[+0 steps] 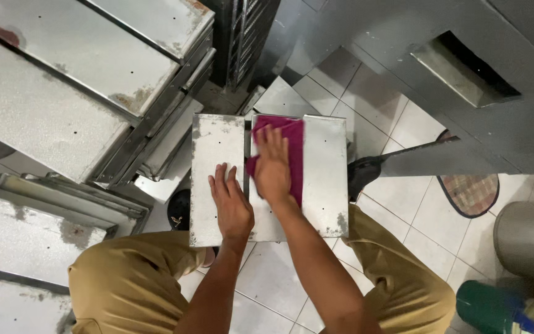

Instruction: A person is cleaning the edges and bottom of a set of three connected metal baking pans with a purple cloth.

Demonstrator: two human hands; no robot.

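A magenta cloth (292, 154) lies on a rectangular metal tray (326, 179) held over my knees. My right hand (272, 167) presses flat on the cloth, fingers spread toward the tray's far edge. A second metal tray (214, 167) sits beside it on the left, and my left hand (231, 204) rests palm down on its near right part, steadying it. I am crouched in tan trousers above a white tiled floor (273, 278).
Stacks of similar worn metal trays (63, 93) fill the left side, more at lower left (20, 235). A grey metal cabinet (465, 74) stands at the upper right. A small mat (474, 195), a grey bin (529, 241) and a green container (486, 306) sit at the right.
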